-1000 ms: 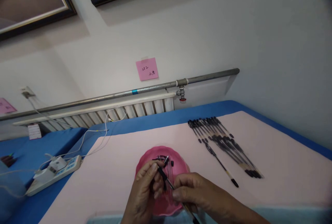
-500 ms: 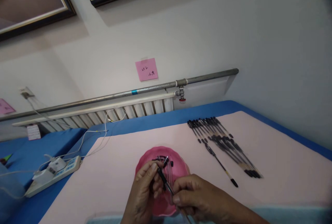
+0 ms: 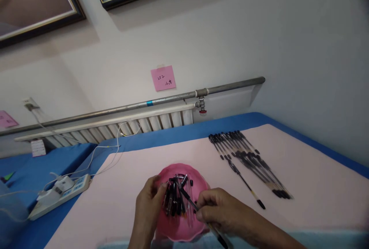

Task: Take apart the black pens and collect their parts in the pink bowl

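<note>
My right hand (image 3: 216, 208) pinches a pen (image 3: 213, 229) with a clear barrel and a black grip. The pen slants across the right side of a pink scalloped bowl (image 3: 184, 233), its grip end up to the left and its black end low to the right. Over the bowl's left rim is my left hand (image 3: 148, 204), thumb and forefinger apart beside the black pen caps (image 3: 173, 203). No object shows in it, though some fingertips are hidden. Clear tubes (image 3: 189, 210) also lie in the bowl.
Several black-capped pens (image 3: 225, 145) lie in rows to the right on the pink sheet (image 3: 123, 187), with a single pen (image 3: 245, 181) nearer me. A power strip (image 3: 77, 187) with white cables sits at the left. A wall, pipe (image 3: 173, 98) and radiator (image 3: 155, 121) stand behind the table.
My left hand has come off the grip end of the pen and moved left to the bowl's rim. My right hand still holds the pen, and more of the caps are visible.
</note>
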`<control>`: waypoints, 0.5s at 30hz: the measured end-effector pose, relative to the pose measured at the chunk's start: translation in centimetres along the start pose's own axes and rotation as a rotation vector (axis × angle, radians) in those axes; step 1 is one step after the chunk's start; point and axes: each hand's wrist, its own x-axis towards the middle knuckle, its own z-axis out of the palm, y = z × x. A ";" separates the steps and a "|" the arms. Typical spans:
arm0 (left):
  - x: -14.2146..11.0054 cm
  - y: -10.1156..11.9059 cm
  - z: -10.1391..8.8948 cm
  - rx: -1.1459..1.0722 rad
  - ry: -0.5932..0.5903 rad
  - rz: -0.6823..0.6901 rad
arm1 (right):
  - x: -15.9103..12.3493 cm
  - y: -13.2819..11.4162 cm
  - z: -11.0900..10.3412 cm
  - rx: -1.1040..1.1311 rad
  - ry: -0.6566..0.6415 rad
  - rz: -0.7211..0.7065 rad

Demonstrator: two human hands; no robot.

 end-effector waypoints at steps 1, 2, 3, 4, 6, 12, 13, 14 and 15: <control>-0.1 0.0 0.2 -0.026 -0.023 -0.007 | 0.1 0.1 0.0 -0.001 0.003 -0.012; -0.4 0.1 0.5 -0.078 -0.074 -0.040 | 0.2 0.2 0.0 -0.001 0.004 -0.021; -0.7 0.3 0.9 -0.149 -0.146 -0.089 | 0.2 0.2 0.0 0.001 -0.001 -0.026; -1.0 0.5 1.3 -0.225 -0.230 -0.148 | 0.3 0.3 0.1 0.004 -0.008 -0.028; -1.8 1.0 2.2 -0.352 -0.364 -0.257 | 0.2 0.2 0.1 0.002 -0.018 -0.033; -1.1 1.5 1.4 -0.601 -0.148 -0.194 | -0.7 -0.7 0.0 -0.159 -0.001 0.004; -0.7 1.3 0.7 -0.606 -0.065 -0.146 | -0.8 -0.8 -0.2 -0.206 0.010 0.010; -0.3 1.2 0.1 -0.585 0.012 -0.097 | -0.8 -0.9 -0.4 -0.251 0.029 0.004; 0.1 1.0 -0.5 -0.543 0.068 -0.053 | -0.8 -0.9 -0.6 -0.287 0.055 -0.011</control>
